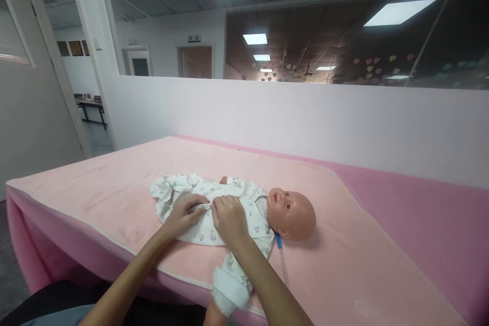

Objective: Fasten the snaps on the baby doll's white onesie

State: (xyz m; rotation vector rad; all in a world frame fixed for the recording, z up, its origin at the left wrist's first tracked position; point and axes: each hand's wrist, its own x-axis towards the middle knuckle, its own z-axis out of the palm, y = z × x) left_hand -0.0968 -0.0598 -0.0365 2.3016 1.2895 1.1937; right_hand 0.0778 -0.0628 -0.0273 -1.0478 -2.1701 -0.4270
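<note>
A baby doll (296, 216) lies on its back with its head to the right, dressed in a white patterned onesie (202, 232). Over its middle, my left hand (188, 212) pinches the edge of the onesie's front opening between thumb and fingers. Right beside it, my right hand (229, 218) grips the same edge closer to the chest, its fingertips partly hidden. One doll arm reaches toward me, with a white folded cuff (230, 290) at its wrist. Near the doll's neck, a clear tube with a blue end (279, 242) rests on the blanket.
The pale pink blanket (114, 178) covers the table over a darker pink cloth (431, 214). Behind stands a low white wall (267, 117) with windows above. A door (34, 91) is at the left.
</note>
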